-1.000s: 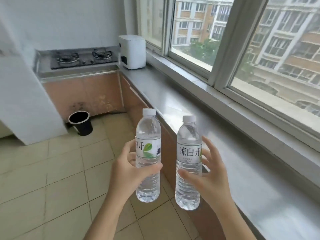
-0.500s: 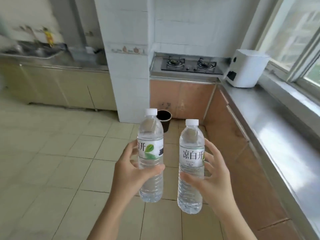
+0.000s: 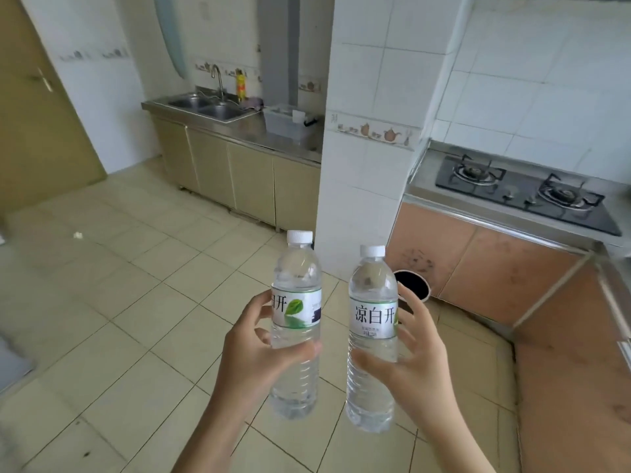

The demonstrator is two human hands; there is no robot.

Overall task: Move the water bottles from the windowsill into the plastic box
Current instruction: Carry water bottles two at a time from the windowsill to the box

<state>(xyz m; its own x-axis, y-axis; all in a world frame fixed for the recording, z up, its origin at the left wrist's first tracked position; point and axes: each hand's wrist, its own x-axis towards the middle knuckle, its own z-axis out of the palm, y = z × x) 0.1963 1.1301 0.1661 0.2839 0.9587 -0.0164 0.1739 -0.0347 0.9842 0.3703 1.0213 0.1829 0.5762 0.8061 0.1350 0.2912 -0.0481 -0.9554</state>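
Two clear water bottles held upright in mid-air, side by side but apart, over the tiled floor point(image 3: 112, 322). Left bottle point(image 3: 296, 322), white cap, leaf on its label, clamped in the grip of the left hand point(image 3: 259, 356), thumb across the front, fingers wrapped behind. Right bottle point(image 3: 373, 336), white cap, label with black characters, clamped in the grip of the right hand point(image 3: 415, 363), thumb in front, fingers spread along the far side. Behind the right bottle, a dark round bin point(image 3: 415, 285) on the floor beside a white tiled pillar point(image 3: 362, 165). Further off to the left, a clear plastic box point(image 3: 285, 124) on the steel surface point(image 3: 239, 131) next to a double sink point(image 3: 205, 105). At right, a gas hob point(image 3: 522, 192) with two burners.
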